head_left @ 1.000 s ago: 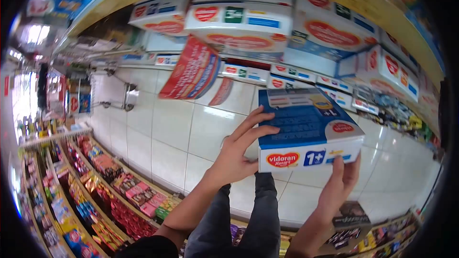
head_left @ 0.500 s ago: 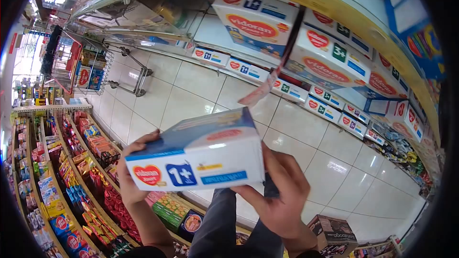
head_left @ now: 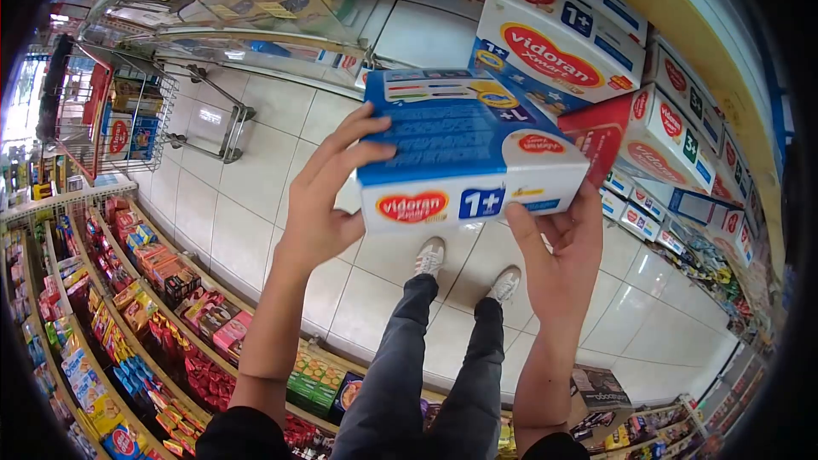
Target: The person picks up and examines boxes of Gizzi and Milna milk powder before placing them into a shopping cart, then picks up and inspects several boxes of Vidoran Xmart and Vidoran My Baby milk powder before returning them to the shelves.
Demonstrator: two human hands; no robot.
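Up in front of the shelf boxes [head_left: 554,43], the blue milk box [head_left: 469,149] lies long side across, held between both hands, left hand [head_left: 319,204] on its left end, right hand [head_left: 558,260] under its right.

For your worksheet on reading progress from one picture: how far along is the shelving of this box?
Done: matching boxes already stand on the shelf. In hand: left hand and right hand hold the 1+ box raised beside them. Left: it is not yet on the shelf.
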